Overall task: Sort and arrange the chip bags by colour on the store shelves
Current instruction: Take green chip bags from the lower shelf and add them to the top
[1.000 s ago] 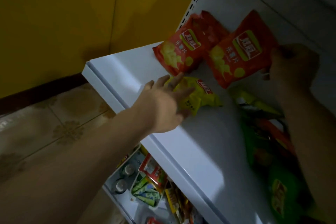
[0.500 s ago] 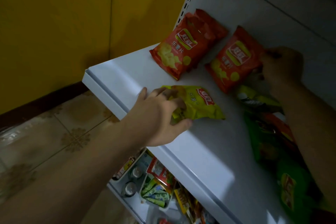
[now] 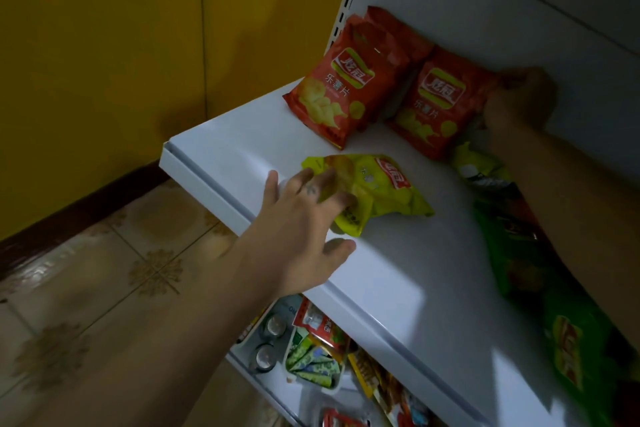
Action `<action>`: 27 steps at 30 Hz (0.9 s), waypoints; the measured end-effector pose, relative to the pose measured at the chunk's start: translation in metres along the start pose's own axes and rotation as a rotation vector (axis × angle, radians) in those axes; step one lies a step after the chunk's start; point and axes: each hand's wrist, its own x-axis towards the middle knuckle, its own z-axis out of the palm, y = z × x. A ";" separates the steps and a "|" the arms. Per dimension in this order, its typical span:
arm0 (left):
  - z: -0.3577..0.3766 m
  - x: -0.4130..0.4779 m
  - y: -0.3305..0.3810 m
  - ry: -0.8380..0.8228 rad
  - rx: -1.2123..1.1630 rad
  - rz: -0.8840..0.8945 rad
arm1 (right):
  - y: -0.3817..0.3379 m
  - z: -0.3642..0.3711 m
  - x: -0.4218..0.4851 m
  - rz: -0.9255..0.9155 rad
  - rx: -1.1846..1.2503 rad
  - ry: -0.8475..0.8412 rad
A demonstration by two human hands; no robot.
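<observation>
yellow crinkled foil chip bag [image 3: 377,191]: lies flat near front lip of white metal shelf [image 3: 398,270], under spread, relaxed left hand [image 3: 301,222]. right hand [image 3: 519,100]: grips top corner of right-side red foil chip bag [image 3: 433,104], leaning at shelf back, just beside left-side red foil chip bag [image 3: 343,87].

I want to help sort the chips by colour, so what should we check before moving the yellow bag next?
1. Reds together: left red bag and right red bag lean side by side at the back: ok.
2. Right hand free: it grips the right red bag's corner: not ok.
3. Left hand on yellow bag: fingers rest on it: ok.
4. Yellow bag safe on the shelf: near the front edge, fully on: ok.
5. All yellows found: the pile under the right arm is too dim: cannot tell.
</observation>
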 end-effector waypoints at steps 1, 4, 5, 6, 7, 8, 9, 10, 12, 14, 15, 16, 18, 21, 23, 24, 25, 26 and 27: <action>0.001 0.000 0.001 -0.008 0.017 -0.006 | 0.005 0.004 0.006 0.003 0.005 -0.007; 0.004 0.000 0.000 -0.009 0.041 -0.015 | 0.033 0.020 0.032 0.000 0.055 0.001; 0.004 0.000 0.000 -0.005 0.045 -0.012 | 0.040 0.025 0.038 -0.004 0.080 0.006; 0.005 0.001 0.000 -0.002 0.048 -0.008 | 0.042 0.026 0.040 0.009 0.085 0.013; 0.006 0.001 0.000 0.006 0.048 -0.006 | 0.032 0.023 0.032 0.017 0.090 0.027; 0.006 0.001 -0.001 0.014 0.040 -0.007 | 0.018 0.017 0.018 0.007 0.092 0.026; 0.007 0.002 -0.001 0.026 0.028 -0.008 | 0.003 0.008 0.002 -0.007 0.074 0.026; 0.007 0.002 -0.001 0.037 0.018 -0.009 | -0.002 0.003 -0.008 -0.029 0.054 0.030; 0.008 0.002 -0.001 0.064 -0.003 -0.010 | -0.008 -0.016 -0.032 -0.076 0.044 0.031; 0.007 0.001 -0.002 0.098 -0.063 -0.016 | -0.009 -0.040 -0.058 -0.147 0.004 -0.030; 0.007 0.000 -0.003 0.114 -0.096 -0.023 | -0.011 -0.054 -0.077 -0.191 -0.027 -0.139; 0.007 -0.001 -0.004 0.124 -0.117 -0.029 | -0.012 -0.064 -0.094 -0.228 -0.068 -0.289; 0.005 -0.001 -0.004 0.126 -0.112 -0.038 | -0.014 -0.079 -0.125 -0.350 -0.157 -0.592; 0.001 -0.001 -0.001 0.150 -0.091 -0.052 | -0.018 -0.088 -0.140 -0.542 -0.246 -0.737; 0.001 -0.005 0.004 0.222 -0.111 -0.050 | -0.025 -0.091 -0.140 -0.579 -0.243 -0.741; 0.000 -0.010 0.007 0.264 -0.124 -0.060 | -0.029 -0.093 -0.142 -0.559 -0.248 -0.748; 0.001 -0.015 0.011 0.294 -0.145 -0.093 | -0.032 -0.094 -0.144 -0.523 -0.261 -0.758; 0.001 -0.022 0.014 0.323 -0.168 -0.134 | -0.034 -0.096 -0.148 -0.472 -0.266 -0.763; 0.002 -0.029 0.018 0.359 -0.183 -0.162 | -0.036 -0.097 -0.151 -0.391 -0.250 -0.760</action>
